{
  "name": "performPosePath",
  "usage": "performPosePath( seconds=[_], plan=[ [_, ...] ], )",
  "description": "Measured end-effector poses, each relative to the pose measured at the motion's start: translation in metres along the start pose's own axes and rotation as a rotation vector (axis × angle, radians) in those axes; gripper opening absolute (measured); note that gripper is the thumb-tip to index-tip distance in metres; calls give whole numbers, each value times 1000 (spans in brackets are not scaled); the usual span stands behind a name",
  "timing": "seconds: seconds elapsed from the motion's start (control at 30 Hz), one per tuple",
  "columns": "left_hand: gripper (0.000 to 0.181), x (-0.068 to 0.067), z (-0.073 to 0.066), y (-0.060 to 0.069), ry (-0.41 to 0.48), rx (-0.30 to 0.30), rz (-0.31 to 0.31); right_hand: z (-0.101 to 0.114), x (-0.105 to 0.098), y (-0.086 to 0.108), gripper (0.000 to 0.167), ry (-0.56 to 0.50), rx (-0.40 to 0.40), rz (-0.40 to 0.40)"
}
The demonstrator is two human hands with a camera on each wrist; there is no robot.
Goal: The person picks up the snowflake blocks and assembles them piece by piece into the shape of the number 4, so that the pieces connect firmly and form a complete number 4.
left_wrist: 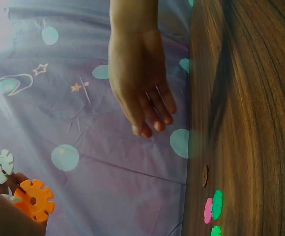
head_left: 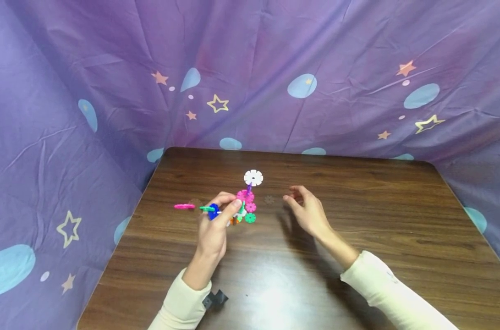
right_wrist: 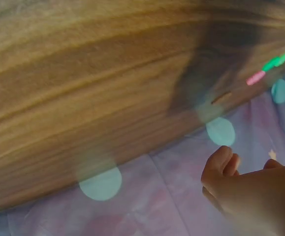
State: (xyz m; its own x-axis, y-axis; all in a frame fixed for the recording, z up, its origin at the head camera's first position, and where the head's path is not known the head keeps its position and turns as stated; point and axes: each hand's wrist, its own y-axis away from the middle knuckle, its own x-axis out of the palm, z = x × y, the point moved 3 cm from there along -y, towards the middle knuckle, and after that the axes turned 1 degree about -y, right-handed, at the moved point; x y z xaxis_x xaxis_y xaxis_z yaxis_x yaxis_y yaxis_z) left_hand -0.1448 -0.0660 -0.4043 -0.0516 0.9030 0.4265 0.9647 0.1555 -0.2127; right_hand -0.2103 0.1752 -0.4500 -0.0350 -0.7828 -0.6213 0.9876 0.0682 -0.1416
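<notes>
My left hand (head_left: 217, 224) grips a built-up piece of notched, flower-shaped plastic discs above the table. Its thumb presses near a pink disc (head_left: 245, 196); a white disc (head_left: 253, 177) stands out beyond, joined through a purple one (head_left: 249, 188). Across the knuckles show a blue disc (head_left: 213, 211), a green one (head_left: 204, 208) and a magenta one (head_left: 184, 206). An orange disc (left_wrist: 35, 200) of the piece appears in the left wrist view. To the right my right hand (head_left: 309, 213) hovers with loosely bent fingers, holding nothing.
On the wooden table (head_left: 357, 206) lie a loose brown disc (head_left: 269, 199), a small pink disc (head_left: 250, 207) and a green disc (head_left: 250, 217); a light green one (left_wrist: 216, 231) lies beside them. A black strap (head_left: 215, 299) hangs at the left cuff. Purple patterned cloth (head_left: 250, 91) surrounds the table.
</notes>
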Motion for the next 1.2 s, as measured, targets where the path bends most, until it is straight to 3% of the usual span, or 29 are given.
performPosePath(
  seconds=[0.43,0.73,0.97,1.2],
  plan=[
    [27,5,0,1,-9,6,28,-19,27,-4,40,144,-42,2],
    [26,6,4,3,-14,-15,45,-26,43,-9,41,156,8,53],
    [28,7,5,3,-14,-21,54,-25,50,-15,37,170,-28,45],
    [28,9,3,4,-11,-12,88,-25,56,-23,40,185,-11,59]
  ],
)
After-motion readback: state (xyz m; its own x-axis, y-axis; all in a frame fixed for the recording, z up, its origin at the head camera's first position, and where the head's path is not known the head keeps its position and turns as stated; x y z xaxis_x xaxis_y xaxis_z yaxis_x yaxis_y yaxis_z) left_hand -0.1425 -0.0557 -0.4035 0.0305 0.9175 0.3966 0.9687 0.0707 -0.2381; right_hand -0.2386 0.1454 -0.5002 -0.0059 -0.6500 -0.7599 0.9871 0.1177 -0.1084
